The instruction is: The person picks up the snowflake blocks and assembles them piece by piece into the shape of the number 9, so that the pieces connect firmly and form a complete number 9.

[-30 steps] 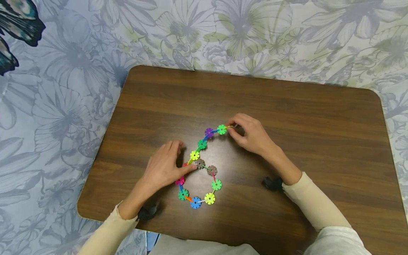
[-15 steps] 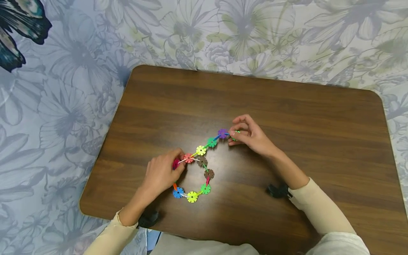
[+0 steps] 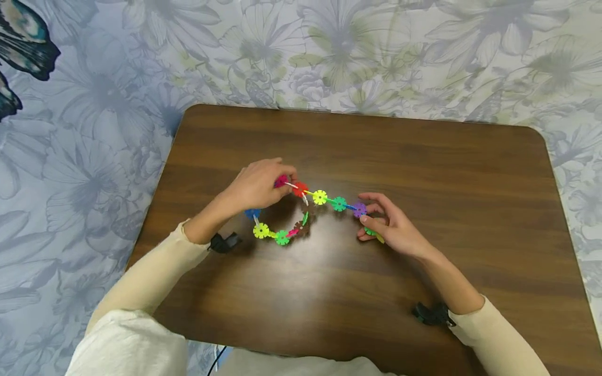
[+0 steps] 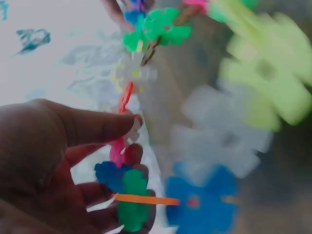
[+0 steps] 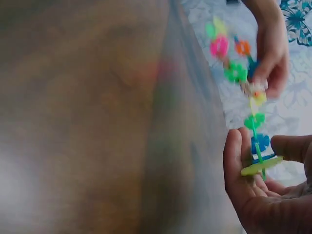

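A chain of colourful flower-shaped interlocking discs (image 3: 320, 197) runs between the two hands, over the middle of the table. My left hand (image 3: 261, 183) pinches it near a pink disc (image 3: 280, 180), beside the red disc (image 3: 300, 189). From there a loop with yellow (image 3: 261, 231), green and brown discs hangs toward the body. In the left wrist view a green disc (image 4: 132, 200) and a blue disc (image 4: 200, 202) lie by the fingers. My right hand (image 3: 397, 227) holds the other end, around the purple disc (image 3: 359, 209) and a green one partly hidden by fingers.
The brown wooden table (image 3: 423, 156) has rounded corners and stands against a flower-patterned wall (image 3: 338, 52). Black wrist devices (image 3: 432, 314) sit at both cuffs. A dark cable (image 3: 216, 360) hangs below the table's near edge.
My left hand has moved away from the body with the pink disc. My right hand has come nearer the body and slightly right, so the straight part now slopes down to the right.
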The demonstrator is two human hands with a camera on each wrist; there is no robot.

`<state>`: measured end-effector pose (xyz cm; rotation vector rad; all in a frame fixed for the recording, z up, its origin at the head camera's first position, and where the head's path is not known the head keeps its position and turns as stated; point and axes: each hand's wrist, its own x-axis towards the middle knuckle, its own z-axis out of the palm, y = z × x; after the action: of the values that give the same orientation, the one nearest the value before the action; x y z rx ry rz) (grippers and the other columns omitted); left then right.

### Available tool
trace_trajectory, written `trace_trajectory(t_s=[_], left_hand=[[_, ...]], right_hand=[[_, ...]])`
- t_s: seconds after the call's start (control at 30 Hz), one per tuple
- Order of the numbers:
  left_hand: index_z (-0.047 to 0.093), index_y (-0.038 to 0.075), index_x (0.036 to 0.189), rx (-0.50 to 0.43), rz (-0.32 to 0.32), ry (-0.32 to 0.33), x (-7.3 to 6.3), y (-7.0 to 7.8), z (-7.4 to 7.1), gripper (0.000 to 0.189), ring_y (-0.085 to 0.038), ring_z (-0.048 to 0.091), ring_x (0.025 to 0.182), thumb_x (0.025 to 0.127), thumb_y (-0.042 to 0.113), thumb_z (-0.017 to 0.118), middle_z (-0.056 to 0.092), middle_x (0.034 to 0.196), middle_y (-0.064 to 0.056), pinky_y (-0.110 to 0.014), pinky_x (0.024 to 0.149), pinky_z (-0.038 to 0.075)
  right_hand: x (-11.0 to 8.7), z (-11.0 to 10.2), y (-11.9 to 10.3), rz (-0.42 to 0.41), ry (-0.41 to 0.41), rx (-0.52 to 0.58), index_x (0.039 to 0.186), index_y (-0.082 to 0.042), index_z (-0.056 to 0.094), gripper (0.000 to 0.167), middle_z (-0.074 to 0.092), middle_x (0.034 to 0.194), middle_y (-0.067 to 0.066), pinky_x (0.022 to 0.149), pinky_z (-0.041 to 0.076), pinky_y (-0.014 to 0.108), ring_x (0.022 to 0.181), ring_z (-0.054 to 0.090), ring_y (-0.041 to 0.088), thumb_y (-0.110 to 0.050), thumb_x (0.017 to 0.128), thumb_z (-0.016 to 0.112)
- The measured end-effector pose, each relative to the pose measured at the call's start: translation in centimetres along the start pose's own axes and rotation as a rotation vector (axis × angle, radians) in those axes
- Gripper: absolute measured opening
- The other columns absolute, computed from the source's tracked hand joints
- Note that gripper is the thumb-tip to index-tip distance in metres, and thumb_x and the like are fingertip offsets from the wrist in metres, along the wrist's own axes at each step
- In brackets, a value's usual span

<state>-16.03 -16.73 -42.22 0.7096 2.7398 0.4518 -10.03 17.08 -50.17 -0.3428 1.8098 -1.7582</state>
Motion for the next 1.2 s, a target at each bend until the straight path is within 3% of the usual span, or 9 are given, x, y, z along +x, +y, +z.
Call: trace_trajectory(t_s=[0.13, 0.27, 0.37, 0.5, 0.73, 0.87, 1.0, 1.1, 1.2], left_hand=[[0.068, 0.024, 0.102, 0.062, 0.128, -0.134, 4.9, 1.0, -1.2, 0.007, -0.021, 0.049, 0.086, 0.097, 0.02, 0.066, 0.058, 0.096, -0.002, -0.035, 0.069, 0.041], [0.067, 0.021, 0.094, 0.147, 0.264, -0.274, 9.3, 2.9, -1.2, 0.005, -0.023, 0.047, 0.092, 0.096, 0.016, 0.067, 0.056, 0.099, -0.005, -0.037, 0.076, 0.039], [0.068, 0.021, 0.094, 0.225, 0.329, -0.349, 11.5, 4.6, -0.4, 0.008, -0.025, 0.048, 0.099, 0.096, 0.014, 0.065, 0.056, 0.104, -0.004, -0.04, 0.083, 0.042], [0.07, 0.026, 0.097, 0.299, 0.354, -0.411, 13.0, 6.8, 1.0, 0.018, -0.026, 0.048, 0.111, 0.097, 0.011, 0.06, 0.054, 0.114, -0.001, -0.049, 0.097, 0.043], [0.069, 0.032, 0.096, 0.351, 0.383, -0.457, 14.1, 8.5, 3.1, 0.021, -0.023, 0.046, 0.123, 0.094, 0.011, 0.063, 0.051, 0.124, 0.004, -0.056, 0.113, 0.035], [0.068, 0.036, 0.113, 0.309, 0.379, -0.445, 14.0, 8.3, 3.9, 0.031, -0.025, 0.042, 0.136, 0.095, 0.012, 0.06, 0.05, 0.136, 0.004, -0.061, 0.118, 0.029], [0.057, 0.039, 0.136, 0.195, 0.38, -0.36, 13.4, 6.7, 4.2, 0.043, -0.023, 0.04, 0.14, 0.1, 0.017, 0.054, 0.047, 0.146, 0.005, -0.056, 0.117, 0.031], [0.055, 0.032, 0.141, 0.07, 0.38, -0.265, 12.2, 4.6, 3.7, 0.04, -0.021, 0.044, 0.133, 0.102, 0.019, 0.052, 0.048, 0.146, 0.003, -0.047, 0.11, 0.038], [0.058, 0.023, 0.139, -0.023, 0.365, -0.183, 10.2, 2.2, 3.1, 0.037, -0.024, 0.048, 0.129, 0.103, 0.018, 0.054, 0.051, 0.142, -0.001, -0.042, 0.106, 0.043]], right_hand=[[-1.4, 0.6, 0.5, 0.056, 0.04, -0.045, 0.145, -0.007, 0.044, 0.049, 0.058, 0.117, 0.031, 0.078, 0.062, 0.045, 0.095, 0.07, 0.039, -0.023, 0.102, 0.061], [-2.2, 1.6, 0.8, 0.113, 0.058, -0.138, 0.131, -0.006, 0.056, 0.039, 0.072, 0.107, 0.02, 0.075, 0.062, 0.037, 0.092, 0.073, 0.026, -0.029, 0.1, 0.065], [-2.3, 2.5, 1.0, 0.154, 0.036, -0.113, 0.121, -0.001, 0.058, 0.035, 0.074, 0.102, 0.019, 0.074, 0.063, 0.041, 0.087, 0.073, 0.028, -0.027, 0.099, 0.067], [-2.0, 3.9, 1.5, 0.203, -0.013, -0.05, 0.113, 0.003, 0.058, 0.031, 0.074, 0.098, 0.023, 0.074, 0.063, 0.045, 0.086, 0.074, 0.035, -0.022, 0.098, 0.069], [-1.5, 5.8, 1.8, 0.21, -0.093, -0.022, 0.111, 0.004, 0.059, 0.025, 0.073, 0.101, 0.027, 0.078, 0.063, 0.045, 0.091, 0.074, 0.04, -0.018, 0.1, 0.065], [-1.6, 5.8, 1.6, 0.183, -0.104, -0.111, 0.108, -0.001, 0.062, 0.024, 0.074, 0.097, 0.021, 0.074, 0.063, 0.042, 0.087, 0.074, 0.036, -0.023, 0.101, 0.064], [-2.0, 5.2, 1.3, 0.135, -0.083, -0.241, 0.108, -0.007, 0.065, 0.026, 0.075, 0.094, 0.015, 0.07, 0.062, 0.039, 0.081, 0.073, 0.032, -0.032, 0.101, 0.063], [-2.3, 4.3, 1.1, 0.08, 0.018, -0.383, 0.108, -0.013, 0.069, 0.022, 0.075, 0.092, 0.006, 0.067, 0.06, 0.032, 0.078, 0.072, 0.026, -0.033, 0.1, 0.065], [-2.4, 3.3, 1.2, -0.013, 0.148, -0.569, 0.112, -0.016, 0.069, 0.021, 0.073, 0.097, -0.001, 0.068, 0.057, 0.028, 0.08, 0.07, 0.016, -0.031, 0.096, 0.071]])
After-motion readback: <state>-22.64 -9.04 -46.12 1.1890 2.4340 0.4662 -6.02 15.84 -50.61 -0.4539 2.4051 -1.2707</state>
